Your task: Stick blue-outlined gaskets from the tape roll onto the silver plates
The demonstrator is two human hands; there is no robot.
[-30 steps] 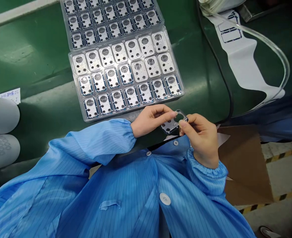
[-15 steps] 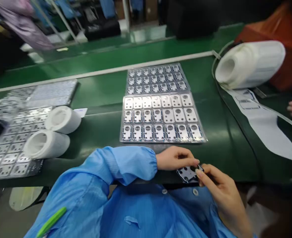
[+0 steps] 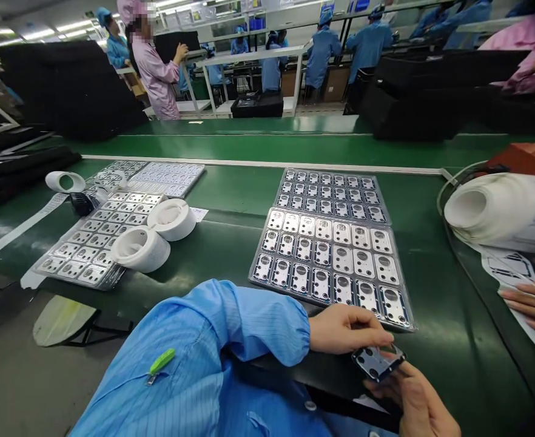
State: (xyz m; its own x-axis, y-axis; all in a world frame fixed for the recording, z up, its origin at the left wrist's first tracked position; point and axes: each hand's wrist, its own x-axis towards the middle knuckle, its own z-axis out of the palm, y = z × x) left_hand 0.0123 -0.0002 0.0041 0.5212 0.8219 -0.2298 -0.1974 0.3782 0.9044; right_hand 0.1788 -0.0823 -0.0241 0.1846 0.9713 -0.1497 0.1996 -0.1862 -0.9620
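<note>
A small metal plate [image 3: 376, 363] with dark round holes is tilted near the table's front edge, at lower right. My right hand [image 3: 415, 394] holds it from below and the right side, fingers partly behind it. My left hand [image 3: 349, 328] reaches in from the left, its thumb and forefinger pinched at the plate's upper edge. Just beyond my hands lies a clear tray [image 3: 256, 270] with rows of similar plates. A second filled tray [image 3: 280, 193] lies behind it.
White tape rolls [image 3: 141, 249] stand on the left beside stacked plate trays [image 3: 44, 265]. A large white roll [image 3: 517, 209] with a cable lies at right, near another person's hand [image 3: 534, 306]. People work beyond the green line [image 3: 249, 145].
The view has tilted up and swung left. My right hand has turned and moved lower on the plate, more beneath it. The plate is now tilted differently. My left hand stays at its edge.
</note>
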